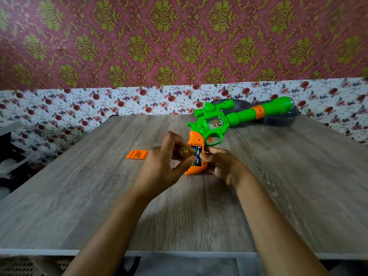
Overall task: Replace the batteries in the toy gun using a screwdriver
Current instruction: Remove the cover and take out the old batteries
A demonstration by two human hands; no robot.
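On a grey wood-grain table [79, 196], flat on its side, a green plastic toy gun [217, 124] with an orange band on the barrel, muzzle toward the far right and resting over a dark see-through plastic tray [278, 121]; orange grip [196, 139] turned toward the person. Battery compartment in that grip already open, with dark blue cylindrical batteries [197, 154] seated inside, side by side as far as can be told. Off to the left, flat on the wood and well apart from the gun, the ribbed orange compartment cover [137, 154]. Right hand [221, 166] curled round the lower grip from the right, thumb tip pressed to the compartment edge beside the batteries. Left hand [163, 162] curled too, thumb and fingers pinching a small yellowish piece [184, 150] right at the compartment mouth, possibly the screwdriver's clear handle, though too blurred and too hidden to say. Judged from this layout: unscrewing and cover removal done; battery swap in hand, with no telling whether old cells are coming out or fresh ones going in. Left to do: seating the cells, refitting the cover, driving the screw home. No spare batteries or loose screw in view.
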